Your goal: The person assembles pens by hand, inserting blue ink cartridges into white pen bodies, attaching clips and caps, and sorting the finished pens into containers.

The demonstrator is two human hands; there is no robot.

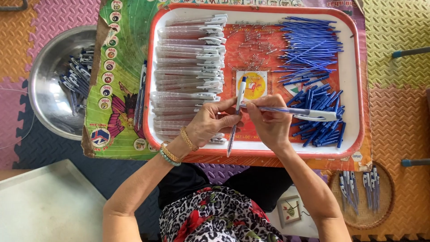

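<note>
- A foam floor mat [394, 40] of interlocking coloured tiles, yellow, orange, pink, purple and dark blue, covers the ground under a seated person who wears a leopard-and-flower print skirt [215, 219].
- A flattened printed cardboard sheet [121, 89] lies on the mat and carries a large white tray [349, 143] with a red rim.
- A pale flat board [49, 206] fills the lower left corner.
- A steel bowl [53, 94] sits just left of the cardboard, with assembled blue-and-white pens heaped against its right wall.
- A round woven basket [363, 215] at lower right holds two small bunches of finished pens.
- Clear pen barrels with white clips [188, 67] are stacked in rows along the left part of the tray.
- Thin blue refills [309, 45] fan out at upper right; a heap of short blue pen parts [322, 116] lies below them.
- Small metal springs [255, 45] are scattered across the tray's middle.
- The left hand [208, 123], gold and bead bracelets at the wrist, hovers over the tray's front centre, its fingers pinching a blue-and-white pen [236, 116] that stands nearly upright in the view.
- The right hand [268, 121], just beside it, pinches a second pen [300, 112] between thumb and fingers, its white clip pointing right over the blue parts.
</note>
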